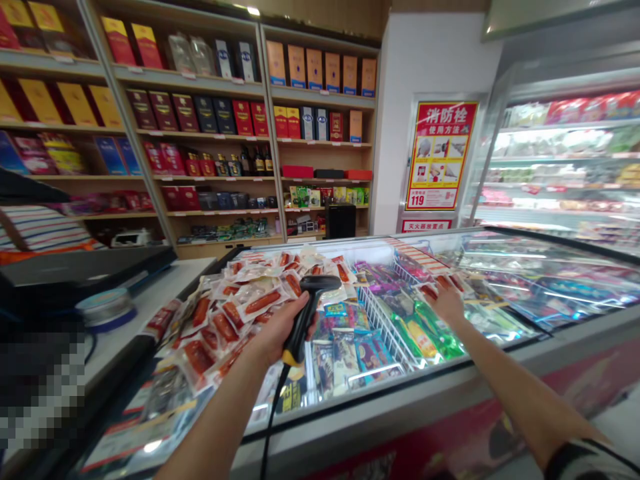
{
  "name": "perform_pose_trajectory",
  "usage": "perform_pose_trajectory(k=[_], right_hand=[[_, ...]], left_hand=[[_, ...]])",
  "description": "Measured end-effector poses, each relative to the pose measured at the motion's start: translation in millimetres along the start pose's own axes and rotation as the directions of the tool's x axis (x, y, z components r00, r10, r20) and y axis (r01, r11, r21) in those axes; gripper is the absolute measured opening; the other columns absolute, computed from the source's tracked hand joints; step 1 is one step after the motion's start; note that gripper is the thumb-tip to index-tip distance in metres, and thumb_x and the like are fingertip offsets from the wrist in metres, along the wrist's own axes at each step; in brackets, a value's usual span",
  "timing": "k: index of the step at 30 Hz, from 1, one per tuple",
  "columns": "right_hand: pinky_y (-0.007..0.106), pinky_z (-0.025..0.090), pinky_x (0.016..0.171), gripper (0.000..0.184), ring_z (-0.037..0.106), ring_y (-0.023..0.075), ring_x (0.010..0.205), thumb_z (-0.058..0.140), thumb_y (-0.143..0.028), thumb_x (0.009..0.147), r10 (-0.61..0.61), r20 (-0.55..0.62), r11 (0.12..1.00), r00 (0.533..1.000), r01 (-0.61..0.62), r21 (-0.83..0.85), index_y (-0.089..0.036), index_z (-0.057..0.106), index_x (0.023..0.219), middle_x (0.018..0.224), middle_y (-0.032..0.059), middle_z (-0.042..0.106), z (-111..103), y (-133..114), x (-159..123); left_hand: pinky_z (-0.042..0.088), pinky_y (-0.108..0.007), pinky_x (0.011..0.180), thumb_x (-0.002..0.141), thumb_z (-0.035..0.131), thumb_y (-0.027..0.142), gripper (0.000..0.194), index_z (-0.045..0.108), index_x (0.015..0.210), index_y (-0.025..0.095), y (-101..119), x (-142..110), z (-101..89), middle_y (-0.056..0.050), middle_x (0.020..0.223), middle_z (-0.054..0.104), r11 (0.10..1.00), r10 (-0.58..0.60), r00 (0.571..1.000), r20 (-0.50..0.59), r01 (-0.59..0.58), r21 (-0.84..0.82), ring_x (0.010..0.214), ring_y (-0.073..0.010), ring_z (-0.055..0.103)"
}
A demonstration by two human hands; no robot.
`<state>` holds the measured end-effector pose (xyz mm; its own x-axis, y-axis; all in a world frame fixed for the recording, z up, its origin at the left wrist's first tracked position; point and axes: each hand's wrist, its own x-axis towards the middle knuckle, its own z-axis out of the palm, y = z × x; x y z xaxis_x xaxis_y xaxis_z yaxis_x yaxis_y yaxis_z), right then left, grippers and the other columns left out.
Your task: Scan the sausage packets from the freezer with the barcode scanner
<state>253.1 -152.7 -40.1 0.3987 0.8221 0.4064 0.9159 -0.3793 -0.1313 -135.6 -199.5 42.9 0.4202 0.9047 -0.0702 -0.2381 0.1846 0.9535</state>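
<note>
My left hand (284, 328) is wrapped round the handle of a black and yellow barcode scanner (303, 320), its cord hanging toward me. Left of and behind the scanner, a wide heap of vacuum-packed sausages (231, 313) lies on the glass top of a chest freezer. My right hand (447, 304) reaches out over the right part of the freezer, its fingers closed on a sausage pack (429, 291). Another pack shows just right of those fingers; the fingertips are partly hidden. Beside this hand lie more flat packs (483, 288) on the glass.
Under the glass, white wire baskets (385, 327) hold colourful frozen packets. At left stands a counter (187, 280) with a roll of tape (106, 308) and dark equipment; a person's striped sleeve (43, 227) shows behind it. Shelves of boxes and a refrigerated display (565, 157) stand at the back.
</note>
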Motion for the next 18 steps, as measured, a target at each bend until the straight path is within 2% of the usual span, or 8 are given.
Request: perform_pose_trajectory(k=[5, 10, 15, 18], right_hand=[[0.027, 0.037, 0.067, 0.04, 0.056, 0.0201, 0.079, 0.04, -0.045, 0.074, -0.221, 0.057, 0.973, 0.974, 0.217, 0.075, -0.016, 0.054, 0.097, 0.083, 0.0103, 0.061, 1.7, -45.8, -7.0], [0.024, 0.037, 0.061, 0.034, 0.057, 0.0174, 0.073, 0.042, -0.033, 0.074, -0.232, -0.013, 0.95, 0.973, 0.23, 0.211, -0.019, 0.053, 0.102, 0.084, 0.006, 0.063, -1.9, -79.4, -21.2], [0.024, 0.038, 0.061, 0.035, 0.057, 0.0174, 0.072, 0.042, -0.039, 0.073, -0.259, -0.121, 0.887, 0.958, 0.285, 0.362, -0.021, 0.055, 0.1, 0.082, 0.0035, 0.064, -22.7, -94.8, -27.0], [0.025, 0.039, 0.066, 0.037, 0.057, 0.0173, 0.076, 0.043, -0.04, 0.073, -0.328, -0.17, 0.838, 0.929, 0.369, 0.402, -0.021, 0.055, 0.102, 0.086, 0.0036, 0.063, -37.3, -104.0, -23.7]], left_hand=[[0.037, -0.019, 0.038, 0.072, 0.048, 0.042, 0.03, 0.05, 0.066, 0.013, -3.6, 2.2, 8.5, 0.0, 0.052, 0.052, 0.999, -0.006, 0.999, 0.041, 0.005, 0.036, 0.041, -0.0077, 0.048], [0.037, -0.019, 0.039, 0.072, 0.045, 0.047, 0.035, 0.051, 0.066, 0.013, -9.8, -0.4, 12.4, 0.0, 0.051, 0.051, 0.998, -0.001, 0.997, 0.084, -0.004, 0.059, 0.042, -0.0078, 0.048], [0.037, -0.019, 0.039, 0.07, 0.046, 0.048, 0.035, 0.049, 0.064, 0.014, -10.1, -5.1, 13.8, 0.001, 0.053, 0.05, 0.998, -0.018, 0.997, 0.076, 0.013, 0.065, 0.042, -0.0077, 0.048], [0.037, -0.02, 0.039, 0.07, 0.046, 0.048, 0.035, 0.049, 0.065, 0.014, -8.5, -6.2, 14.1, 0.0, 0.054, 0.051, 0.998, -0.02, 0.997, 0.08, 0.016, 0.06, 0.042, -0.0077, 0.048]])
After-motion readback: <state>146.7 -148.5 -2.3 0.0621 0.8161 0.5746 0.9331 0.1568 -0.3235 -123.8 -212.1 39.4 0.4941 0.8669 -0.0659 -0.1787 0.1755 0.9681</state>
